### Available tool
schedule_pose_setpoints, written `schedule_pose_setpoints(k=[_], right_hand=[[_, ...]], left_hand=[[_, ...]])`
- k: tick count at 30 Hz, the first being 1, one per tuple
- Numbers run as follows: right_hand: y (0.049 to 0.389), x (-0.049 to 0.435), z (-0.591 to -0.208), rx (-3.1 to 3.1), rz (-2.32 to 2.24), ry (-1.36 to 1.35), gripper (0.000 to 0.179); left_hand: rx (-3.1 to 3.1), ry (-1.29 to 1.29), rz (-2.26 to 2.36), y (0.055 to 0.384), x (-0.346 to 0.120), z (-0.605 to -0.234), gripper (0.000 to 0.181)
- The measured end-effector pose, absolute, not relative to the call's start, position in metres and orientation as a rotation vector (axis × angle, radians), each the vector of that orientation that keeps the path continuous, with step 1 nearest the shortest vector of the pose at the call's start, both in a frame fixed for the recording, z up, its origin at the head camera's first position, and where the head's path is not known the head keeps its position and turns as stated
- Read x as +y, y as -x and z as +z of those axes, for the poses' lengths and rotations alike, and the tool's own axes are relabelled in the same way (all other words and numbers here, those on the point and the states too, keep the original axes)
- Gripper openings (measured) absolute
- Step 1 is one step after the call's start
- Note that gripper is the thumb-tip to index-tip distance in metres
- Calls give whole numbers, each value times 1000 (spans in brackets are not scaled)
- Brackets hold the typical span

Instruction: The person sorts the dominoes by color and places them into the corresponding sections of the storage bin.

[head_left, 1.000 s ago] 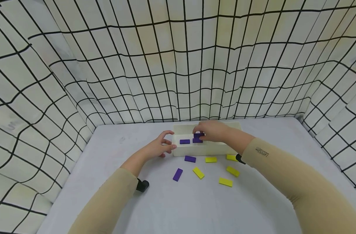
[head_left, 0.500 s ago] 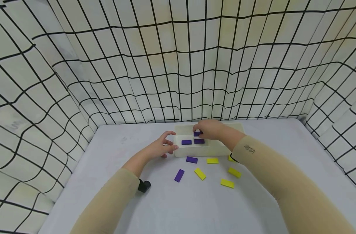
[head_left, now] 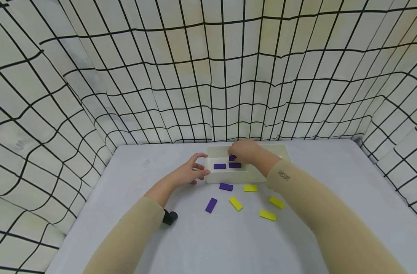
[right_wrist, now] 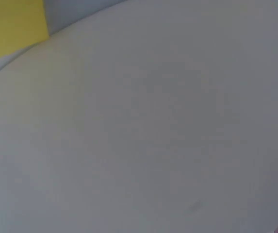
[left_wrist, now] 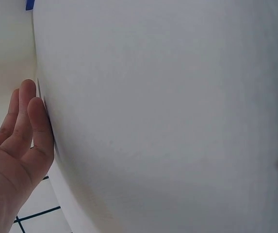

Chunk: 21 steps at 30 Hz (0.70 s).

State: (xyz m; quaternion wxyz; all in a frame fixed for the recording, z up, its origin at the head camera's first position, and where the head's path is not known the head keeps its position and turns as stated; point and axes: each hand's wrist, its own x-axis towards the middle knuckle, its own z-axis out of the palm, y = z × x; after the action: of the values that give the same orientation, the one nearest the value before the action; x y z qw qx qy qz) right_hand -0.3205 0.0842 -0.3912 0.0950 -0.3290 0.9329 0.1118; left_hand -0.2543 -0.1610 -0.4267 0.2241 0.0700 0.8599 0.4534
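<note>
A long white box point(head_left: 234, 178) stands at the far side of the table. My right hand point(head_left: 246, 151) reaches into it and pinches a purple block point(head_left: 232, 158), part of which is hidden by the fingers. In front of that block, two more lie flat on the box floor: a left purple block point(head_left: 220, 166) and a right purple block point(head_left: 235, 165). My left hand point(head_left: 189, 171) is at the box's left end, fingers spread and relaxed, fingertips right at the wall. The left wrist view shows the left hand's fingers point(left_wrist: 42, 126) fairly straight.
On the white table in front of the box lie two purple blocks, one close to the box point(head_left: 226, 187), and several yellow blocks, one being nearest point(head_left: 268, 215). My right forearm point(head_left: 307, 201) partly covers another yellow block. A black-line grid net point(head_left: 225, 87) surrounds the table's back and sides.
The held purple block has shifted slightly back and left within the box, no longer overlapping the right block on the floor. My left hand keeps its place at the box end.
</note>
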Motion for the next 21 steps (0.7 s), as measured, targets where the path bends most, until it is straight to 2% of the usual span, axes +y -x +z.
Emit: schedule_pose_setpoints(k=[4,21], right_hand=[[323,83,-398,2764,366,985,21],[320,78,-397,2744,448,995,15]], left_hand=[[2372,-197,1254,254,-161,-427,67],[2365,-200,1262,256,-161,-428,66]])
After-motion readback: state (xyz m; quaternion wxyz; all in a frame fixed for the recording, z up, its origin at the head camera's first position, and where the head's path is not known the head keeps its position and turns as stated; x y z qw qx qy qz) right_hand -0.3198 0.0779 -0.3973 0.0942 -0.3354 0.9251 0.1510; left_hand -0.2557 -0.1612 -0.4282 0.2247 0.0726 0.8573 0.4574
